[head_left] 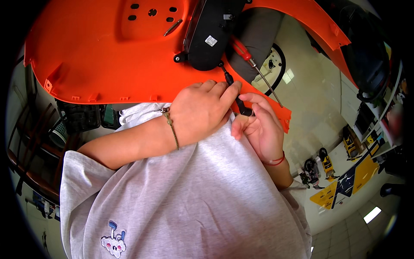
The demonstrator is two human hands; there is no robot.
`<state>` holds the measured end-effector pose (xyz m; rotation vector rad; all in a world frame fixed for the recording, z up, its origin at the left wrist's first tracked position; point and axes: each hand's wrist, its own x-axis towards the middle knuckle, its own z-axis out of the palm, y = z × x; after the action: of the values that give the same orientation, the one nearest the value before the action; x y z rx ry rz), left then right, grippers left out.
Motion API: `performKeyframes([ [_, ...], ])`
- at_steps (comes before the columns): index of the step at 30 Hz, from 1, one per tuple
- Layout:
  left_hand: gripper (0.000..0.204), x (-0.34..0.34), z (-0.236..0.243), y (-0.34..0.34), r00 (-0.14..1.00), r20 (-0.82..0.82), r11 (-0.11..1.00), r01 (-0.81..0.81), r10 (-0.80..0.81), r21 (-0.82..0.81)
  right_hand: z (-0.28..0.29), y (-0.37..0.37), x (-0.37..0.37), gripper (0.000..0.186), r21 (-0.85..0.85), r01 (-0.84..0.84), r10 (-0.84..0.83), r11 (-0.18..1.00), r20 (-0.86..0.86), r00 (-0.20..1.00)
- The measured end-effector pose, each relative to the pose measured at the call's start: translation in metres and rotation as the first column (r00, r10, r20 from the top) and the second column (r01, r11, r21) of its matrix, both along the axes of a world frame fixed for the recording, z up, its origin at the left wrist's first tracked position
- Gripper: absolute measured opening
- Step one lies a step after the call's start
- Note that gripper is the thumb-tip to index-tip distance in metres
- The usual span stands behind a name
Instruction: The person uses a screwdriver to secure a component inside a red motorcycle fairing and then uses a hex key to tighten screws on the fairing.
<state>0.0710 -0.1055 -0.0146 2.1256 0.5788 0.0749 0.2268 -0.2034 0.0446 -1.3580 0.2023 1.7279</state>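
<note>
Smooth glossy orange plastic panel (108, 56), matt black plastic housing (211, 34), metal screwdriver shaft (268, 84), soft grey cloth shirt (194, 198)

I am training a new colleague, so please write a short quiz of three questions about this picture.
1. True or false: the red-handled screwdriver is held in the right hand.
2. Which tool do both hands grip? A) pliers B) black-handled screwdriver C) hammer
3. Fill in: the tip of the gripped tool meets a mounting tab of the black ______ fixed on the orange plastic panel.

Key:
1. False; it lies loose on the panel, beside the black housing.
2. B; the left hand wraps the shaft near the tip and the right hand holds the handle end.
3. housing
</note>
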Motion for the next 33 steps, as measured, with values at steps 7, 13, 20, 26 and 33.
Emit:
performKeyframes([
  [7,0.062,0.001,0.002,-0.002,0.999,-0.032,1.0,-0.009,0.01,0.029,0.008,0.014,0.007,0.03,-0.425,-0.786,0.221,0.45,0.905,-0.363],
  [13,0.064,0.0,-0.001,-0.002,1.0,-0.007,0.999,0.005,-0.005,0.049,-0.001,0.01,0.01,0.033,-0.026,-0.358,0.347,0.933,0.329,0.879],
  [20,0.068,0.0,0.0,-0.002,0.999,-0.049,0.999,0.019,-0.018,0.029,-0.007,0.01,0.015,0.03,-0.231,-0.86,0.116,0.454,0.973,-0.2],
  [26,0.066,-0.001,-0.003,-0.004,0.999,-0.05,0.994,0.023,-0.018,0.104,-0.007,0.016,0.011,0.019,0.006,-0.509,0.354,0.861,0.711,0.607],
  [33,0.064,-0.001,-0.004,-0.003,0.996,-0.079,0.996,0.034,-0.028,0.079,-0.007,0.002,-0.002,0.03,0.05,-0.323,0.238,0.945,0.572,0.785],
])
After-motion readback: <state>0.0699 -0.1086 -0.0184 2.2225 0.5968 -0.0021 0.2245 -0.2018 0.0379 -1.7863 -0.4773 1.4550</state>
